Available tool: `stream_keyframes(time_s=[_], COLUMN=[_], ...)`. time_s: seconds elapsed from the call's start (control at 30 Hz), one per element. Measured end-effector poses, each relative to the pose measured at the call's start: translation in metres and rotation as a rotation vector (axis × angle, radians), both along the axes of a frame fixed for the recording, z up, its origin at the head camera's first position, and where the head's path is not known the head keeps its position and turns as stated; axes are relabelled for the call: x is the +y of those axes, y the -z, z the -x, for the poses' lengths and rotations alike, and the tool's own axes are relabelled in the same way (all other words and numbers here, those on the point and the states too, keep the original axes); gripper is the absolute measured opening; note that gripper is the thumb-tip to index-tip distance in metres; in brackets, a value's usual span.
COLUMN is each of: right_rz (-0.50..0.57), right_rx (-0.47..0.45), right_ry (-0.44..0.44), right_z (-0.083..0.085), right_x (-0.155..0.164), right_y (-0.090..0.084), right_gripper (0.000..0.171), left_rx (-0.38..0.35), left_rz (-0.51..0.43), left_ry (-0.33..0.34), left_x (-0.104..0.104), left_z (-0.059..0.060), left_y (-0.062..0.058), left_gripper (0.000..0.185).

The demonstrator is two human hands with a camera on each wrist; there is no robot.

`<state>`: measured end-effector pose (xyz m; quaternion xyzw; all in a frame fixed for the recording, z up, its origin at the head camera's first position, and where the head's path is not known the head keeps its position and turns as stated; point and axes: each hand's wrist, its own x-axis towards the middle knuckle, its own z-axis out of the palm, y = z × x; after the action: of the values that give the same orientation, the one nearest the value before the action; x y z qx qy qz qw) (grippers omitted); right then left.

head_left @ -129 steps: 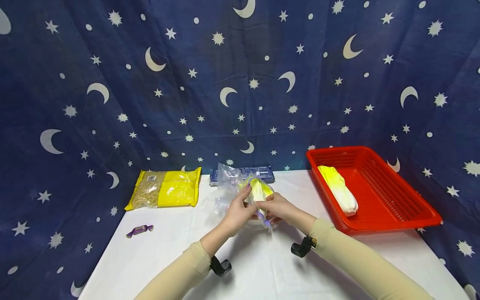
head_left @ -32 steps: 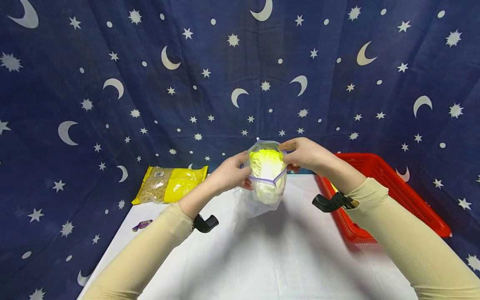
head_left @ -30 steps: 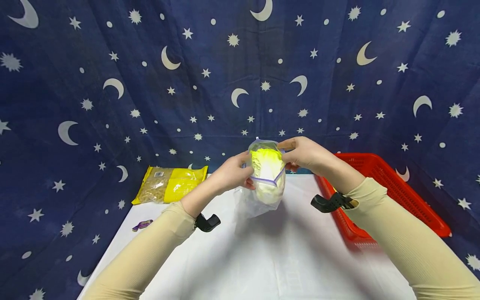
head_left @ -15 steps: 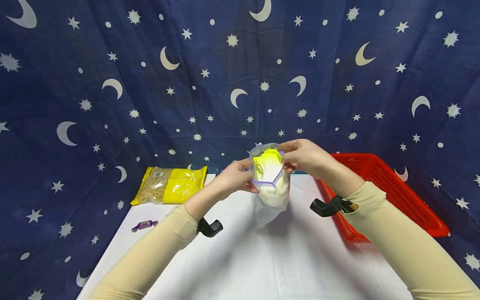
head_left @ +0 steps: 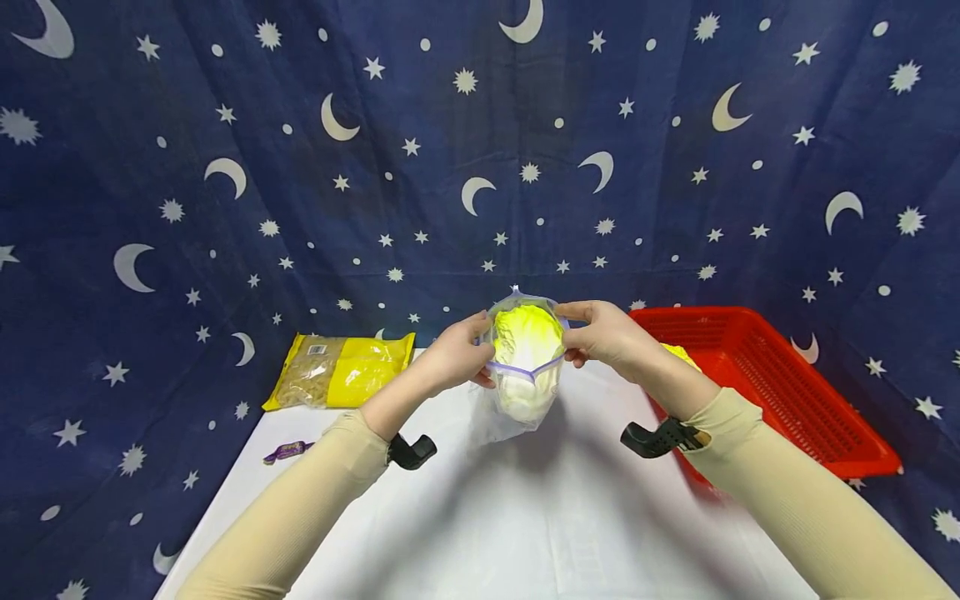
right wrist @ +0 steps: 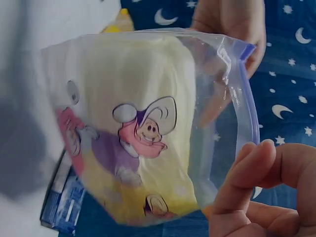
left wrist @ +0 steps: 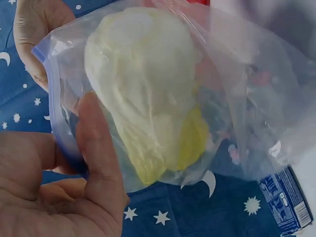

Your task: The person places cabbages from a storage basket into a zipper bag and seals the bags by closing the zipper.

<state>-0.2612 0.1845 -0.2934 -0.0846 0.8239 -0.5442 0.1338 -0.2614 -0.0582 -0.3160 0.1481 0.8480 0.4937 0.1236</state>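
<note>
Being pinched at its mouth from the left by the left hand (head_left: 457, 357) and from the right by the right hand (head_left: 603, 337), the zip bag (head_left: 521, 392) is being held above the tabletop (head_left: 525, 517). The cabbage (head_left: 525, 350) inside is standing upright, leafy tip up. A loosened pinch could be letting it drop.

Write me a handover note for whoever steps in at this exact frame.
Left hand: pinches the left rim of the clear zip bag with purple seal.
Right hand: pinches the right rim.
Done: yellow-white napa cabbage sits inside the bag, held above the white table.
Left: bag mouth is open, seal unpressed. Another cabbage lies in the red plastic basket.
</note>
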Motion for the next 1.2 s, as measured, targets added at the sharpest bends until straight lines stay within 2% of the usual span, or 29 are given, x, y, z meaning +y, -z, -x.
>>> stream_keyframes(time_s=[0.17,0.3,0.37,0.47,0.57,0.67,0.77,0.83,0.9,0.93,1.0,1.13,1.2], right_rz=[-0.001,0.024,0.021,0.012,-0.012,-0.071,-0.141,-0.162,-0.175,-0.186,-0.199,-0.206,-0.161], right_rx=[0.040,0.060,0.057,0.057,0.067,0.076,0.086,0.082,0.062,0.055,0.037,0.056,0.077], right_ry=[0.031,0.044,0.043,0.049,0.050,0.037,0.010,-0.011,-0.044,-0.064,-0.098,-0.119,-0.103], right_z=[-0.003,-0.003,-0.002,-0.002,-0.003,-0.006,-0.009,-0.009,-0.007,-0.005,-0.002,0.000,-0.001], right_x=[0.002,0.003,0.004,0.005,0.006,0.007,0.008,0.007,0.005,0.003,-0.001,-0.007,-0.010], right_y=[-0.006,-0.009,-0.008,-0.007,-0.013,-0.028,-0.046,-0.053,-0.052,-0.049,-0.036,-0.006,0.006], right_gripper=[0.070,0.070,0.070,0.068,0.067,0.066,0.067,0.064,0.063,0.062,0.063,0.070,0.073], left_rx=[0.072,0.053,0.022,-0.040,-0.121,-0.195,-0.302,-0.385,-0.454,-0.469,-0.456,-0.321,-0.254], left_rz=[-0.021,-0.070,-0.069,-0.066,-0.105,-0.195,-0.322,-0.404,-0.439,-0.433,-0.367,-0.167,-0.097], left_ry=[0.021,0.020,0.013,0.014,0.038,0.078,0.112,0.128,0.132,0.127,0.110,0.074,0.067], left_x=[0.000,-0.001,-0.002,-0.002,0.000,0.003,0.007,0.009,0.011,0.012,0.013,0.012,0.010], left_z=[-0.003,-0.003,-0.001,0.001,0.001,0.001,-0.001,-0.002,-0.003,-0.004,-0.005,-0.008,-0.009], left_y=[-0.004,-0.007,-0.006,-0.002,0.000,-0.001,0.000,0.005,0.013,0.018,0.030,0.051,0.057], left_gripper=[0.063,0.062,0.061,0.060,0.060,0.060,0.058,0.055,0.053,0.053,0.053,0.057,0.059])
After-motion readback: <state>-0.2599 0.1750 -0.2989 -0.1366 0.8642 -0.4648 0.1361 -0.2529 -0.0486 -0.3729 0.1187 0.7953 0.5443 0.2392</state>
